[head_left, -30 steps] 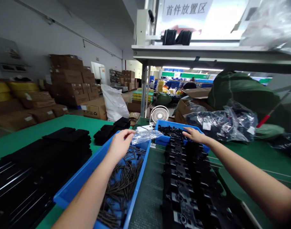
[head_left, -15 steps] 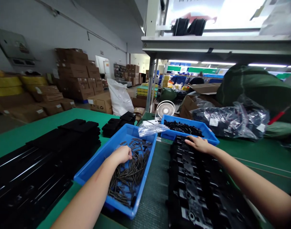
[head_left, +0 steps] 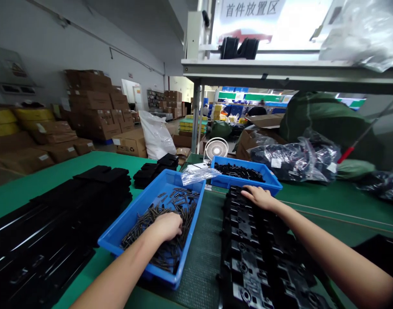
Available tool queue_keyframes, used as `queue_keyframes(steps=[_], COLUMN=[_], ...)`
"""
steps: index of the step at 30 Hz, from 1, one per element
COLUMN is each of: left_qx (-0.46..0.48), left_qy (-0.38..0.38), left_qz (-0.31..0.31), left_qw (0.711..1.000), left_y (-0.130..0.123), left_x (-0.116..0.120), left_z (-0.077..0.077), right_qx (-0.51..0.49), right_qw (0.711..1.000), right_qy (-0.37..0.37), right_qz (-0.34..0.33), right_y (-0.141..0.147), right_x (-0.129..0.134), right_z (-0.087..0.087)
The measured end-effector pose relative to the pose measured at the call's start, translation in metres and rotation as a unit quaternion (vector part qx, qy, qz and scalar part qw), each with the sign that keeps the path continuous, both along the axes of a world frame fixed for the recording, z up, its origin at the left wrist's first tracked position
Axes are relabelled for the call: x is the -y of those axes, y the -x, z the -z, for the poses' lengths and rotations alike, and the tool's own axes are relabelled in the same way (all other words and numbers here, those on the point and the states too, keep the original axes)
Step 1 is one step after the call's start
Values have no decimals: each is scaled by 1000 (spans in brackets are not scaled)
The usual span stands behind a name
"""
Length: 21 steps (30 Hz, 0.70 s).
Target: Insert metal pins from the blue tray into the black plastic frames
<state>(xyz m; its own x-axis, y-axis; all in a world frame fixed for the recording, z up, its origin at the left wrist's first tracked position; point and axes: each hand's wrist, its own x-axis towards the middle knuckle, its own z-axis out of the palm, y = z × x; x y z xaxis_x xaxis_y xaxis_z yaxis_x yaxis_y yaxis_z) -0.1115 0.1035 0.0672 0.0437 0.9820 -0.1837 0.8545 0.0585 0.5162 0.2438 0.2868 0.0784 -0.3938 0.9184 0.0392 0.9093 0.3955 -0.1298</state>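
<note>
My left hand [head_left: 169, 225] is down in a blue bin [head_left: 119, 231], among loose thin dark pins [head_left: 137, 225] that look like metal. Its fingers curl downward, and the fingertips are hidden, so what they pinch does not show. A long black moulded plastic part [head_left: 248, 253] with rows of round bosses lies to the right of the bin. On the far end of that part rests my right hand [head_left: 260, 197], palm down, fingers stretched out and not wrapped around anything.
Behind the black part stands a second blue bin [head_left: 270, 182] of small black pieces. Stacked black panels [head_left: 100, 189] lie left on the green table. A white fan [head_left: 216, 149], a clear plastic bag [head_left: 198, 175] and bagged black parts [head_left: 289, 161] are farther back, under a shelf [head_left: 280, 71].
My left hand has moved nearer to me inside the bin, from its middle down onto the pins. My right hand stays on the far end of the black part. The view has shifted slightly.
</note>
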Motion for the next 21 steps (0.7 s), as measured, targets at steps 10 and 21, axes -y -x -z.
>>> queue_keyframes(steps=[10, 21], left_qx=[303, 665], left_qy=[-196, -121], left_qz=[-195, -315], left_qw=[912, 667], left_y=[20, -18], left_x=[53, 41], left_z=[-15, -15], right_qx=[-192, -234], right_qw=[965, 880], right_qy=[-18, 166], right_qz=[-179, -380], right_y=[43, 162], right_x=[62, 160], right_z=[-54, -61])
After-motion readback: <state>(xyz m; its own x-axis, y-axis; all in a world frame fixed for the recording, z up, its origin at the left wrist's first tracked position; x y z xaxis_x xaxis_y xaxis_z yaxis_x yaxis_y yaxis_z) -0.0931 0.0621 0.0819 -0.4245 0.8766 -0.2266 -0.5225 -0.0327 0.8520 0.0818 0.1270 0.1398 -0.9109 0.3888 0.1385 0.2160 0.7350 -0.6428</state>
